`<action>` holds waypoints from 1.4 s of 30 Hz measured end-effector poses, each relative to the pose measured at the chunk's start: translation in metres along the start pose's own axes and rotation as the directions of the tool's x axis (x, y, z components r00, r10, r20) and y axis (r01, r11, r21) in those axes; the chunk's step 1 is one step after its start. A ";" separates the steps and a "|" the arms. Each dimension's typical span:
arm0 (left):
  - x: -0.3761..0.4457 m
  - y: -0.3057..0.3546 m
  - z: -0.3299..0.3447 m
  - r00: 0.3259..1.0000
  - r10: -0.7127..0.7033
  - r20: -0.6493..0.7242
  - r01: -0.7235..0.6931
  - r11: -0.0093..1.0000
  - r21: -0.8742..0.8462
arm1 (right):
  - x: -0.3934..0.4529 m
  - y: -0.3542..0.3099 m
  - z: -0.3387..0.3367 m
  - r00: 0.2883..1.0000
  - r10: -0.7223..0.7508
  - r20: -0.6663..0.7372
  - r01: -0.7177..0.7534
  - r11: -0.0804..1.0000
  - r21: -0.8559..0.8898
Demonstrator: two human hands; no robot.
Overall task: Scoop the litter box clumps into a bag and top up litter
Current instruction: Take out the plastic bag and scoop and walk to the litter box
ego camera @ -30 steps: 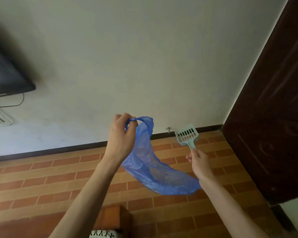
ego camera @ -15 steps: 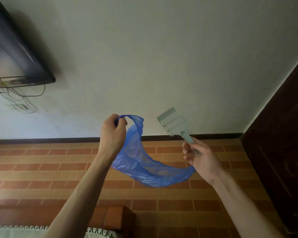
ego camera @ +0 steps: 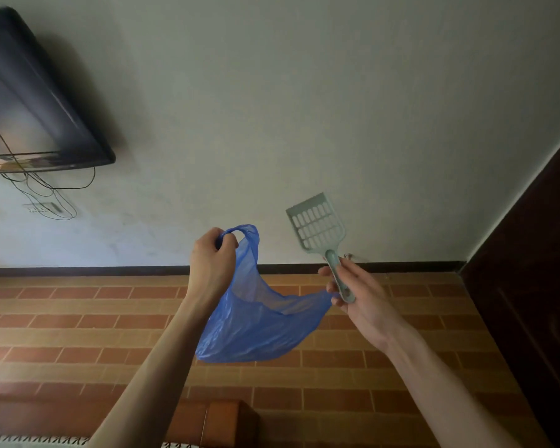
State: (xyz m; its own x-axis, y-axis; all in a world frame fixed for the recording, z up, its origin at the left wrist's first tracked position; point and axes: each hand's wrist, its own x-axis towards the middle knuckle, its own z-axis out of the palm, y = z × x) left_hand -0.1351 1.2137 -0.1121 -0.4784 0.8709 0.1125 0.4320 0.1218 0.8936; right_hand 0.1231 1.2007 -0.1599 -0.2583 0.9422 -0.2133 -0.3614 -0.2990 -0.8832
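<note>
While we stand facing the pale plaster wall (ego camera: pixel 304 108), with the dark flat television (ego camera: pixel 36 101) mounted at far left, we keep both tools raised in front of us. Our left hand (ego camera: pixel 211 266) is lifted on a bent arm, back of the hand toward us, its fingers curled round one handle loop of the thin blue plastic bag (ego camera: pixel 259 328). We judge this hold is meant to stretch the mouth wide so clumps can drop in. The bag sags between our hands above the orange brick-pattern floor (ego camera: pixel 78 318). Our right hand (ego camera: pixel 358 295), palm turned up, pinches the bag's other edge and also grips the handle of the pale green slotted plastic litter scoop (ego camera: pixel 317 226), its blade tilted up toward the wall. No litter box is in view.
</note>
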 end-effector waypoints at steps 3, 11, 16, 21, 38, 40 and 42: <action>0.001 -0.007 0.000 1.000 -0.014 0.006 0.014 1.000 -0.011 | 0.005 0.002 0.003 0.998 0.056 0.036 -0.056 0.998 0.014; -0.004 -0.019 -0.005 0.998 -0.046 0.039 0.049 0.996 -0.078 | 0.029 0.022 -0.004 0.973 0.004 -0.232 -0.096 0.917 -0.386; -0.013 -0.029 -0.015 0.997 -0.014 0.075 0.024 0.990 -0.140 | 0.056 0.042 -0.024 0.901 -0.111 -0.420 -0.129 0.855 -0.503; -0.017 -0.040 -0.032 0.997 -0.023 0.078 0.038 0.980 -0.194 | 0.093 0.046 -0.017 0.885 -0.018 -0.466 -0.176 0.913 -0.369; 0.026 -0.112 -0.091 0.981 -0.176 0.077 0.190 0.947 -0.259 | 0.160 0.088 0.102 0.879 0.460 -0.129 -0.474 0.873 -0.114; 0.030 -0.114 -0.089 0.957 -0.249 0.148 0.280 0.925 -0.255 | 0.155 0.086 0.115 0.884 0.457 -0.098 -0.467 0.864 -0.186; 0.034 -0.116 -0.084 0.929 -0.281 0.241 0.340 0.907 -0.250 | 0.149 0.080 0.126 0.889 0.454 -0.060 -0.453 0.852 -0.261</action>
State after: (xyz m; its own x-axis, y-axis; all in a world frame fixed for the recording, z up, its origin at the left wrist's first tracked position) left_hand -0.2657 1.1888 -0.1751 -0.3813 0.8895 -0.2519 0.0375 0.2872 0.9571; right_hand -0.0573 1.2979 -0.2091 -0.3402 0.7106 -0.6159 0.0433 -0.6424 -0.7651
